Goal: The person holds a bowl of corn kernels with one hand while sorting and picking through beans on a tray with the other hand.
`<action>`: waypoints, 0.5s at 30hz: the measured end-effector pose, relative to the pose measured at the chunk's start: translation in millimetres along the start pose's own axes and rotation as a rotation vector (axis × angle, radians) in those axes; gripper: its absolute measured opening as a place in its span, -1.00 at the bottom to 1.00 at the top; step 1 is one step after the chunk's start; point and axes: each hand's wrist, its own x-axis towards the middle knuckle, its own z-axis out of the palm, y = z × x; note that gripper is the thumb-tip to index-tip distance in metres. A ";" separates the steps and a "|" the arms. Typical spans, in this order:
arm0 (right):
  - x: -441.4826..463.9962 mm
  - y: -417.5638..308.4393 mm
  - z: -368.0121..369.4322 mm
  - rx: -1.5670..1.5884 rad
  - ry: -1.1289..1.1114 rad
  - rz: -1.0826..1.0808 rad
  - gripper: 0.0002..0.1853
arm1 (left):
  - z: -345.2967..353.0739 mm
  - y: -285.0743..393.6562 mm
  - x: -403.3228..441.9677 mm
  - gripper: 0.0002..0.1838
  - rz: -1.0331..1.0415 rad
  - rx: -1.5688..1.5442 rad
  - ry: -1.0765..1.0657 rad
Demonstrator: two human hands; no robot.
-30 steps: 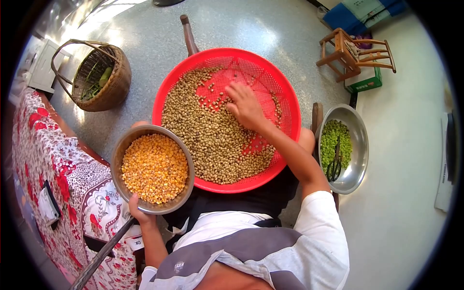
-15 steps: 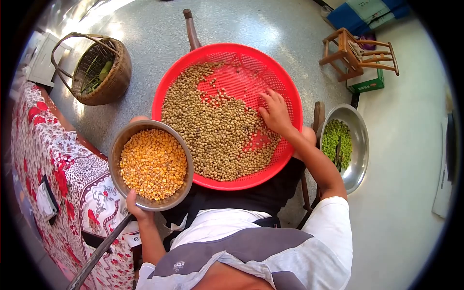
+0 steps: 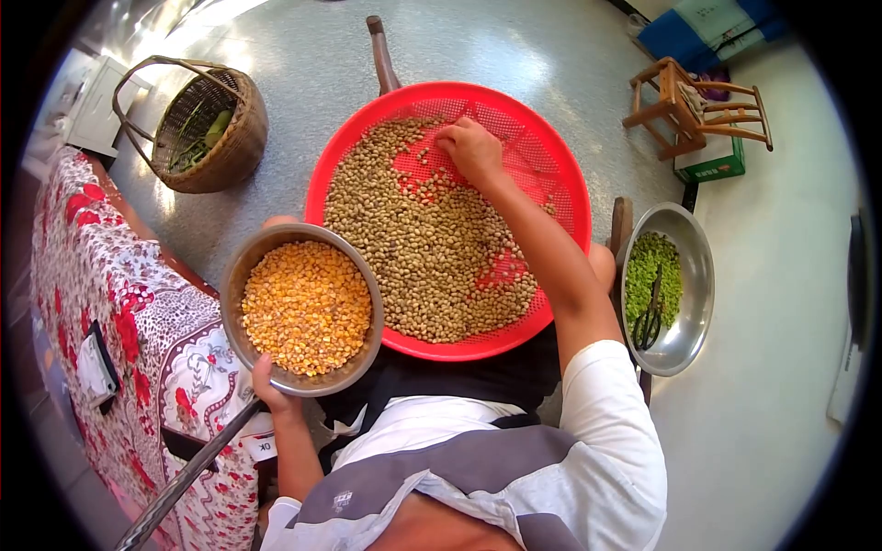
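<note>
My left hand (image 3: pixel 272 389) grips the near rim of a metal bowl (image 3: pixel 236 342), its thumb on the rim and its other fingers hidden beneath. Orange-yellow corn kernels (image 3: pixel 305 308) fill the bowl. To its right is a round red plastic sieve basket (image 3: pixel 581 207), holding a layer of brownish-green beans (image 3: pixel 423 248). Over the sieve's far part is my right hand (image 3: pixel 472 152), its fingers pinched together and pointing down at the edge of the beans. Whatever lies between those fingertips is too small to make out.
On the right, a steel basin (image 3: pixel 696 294) holds chopped green pieces (image 3: pixel 654 262) and black-handled scissors (image 3: pixel 650 321). A wicker basket (image 3: pixel 241 138) stands on the floor at the left, above a flowered tablecloth (image 3: pixel 119 303). A wooden chair (image 3: pixel 680 110) is at the far right.
My right hand has moved left and away from me across the sieve, its fingers drawing together. The left hand still holds the bowl. The whole view has shifted slightly.
</note>
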 end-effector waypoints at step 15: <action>-86.8 -157.5 -67.3 0.712 0.013 -0.246 -0.85 | 13.3 2.4 -3.3 -0.29 -0.002 0.024 -0.014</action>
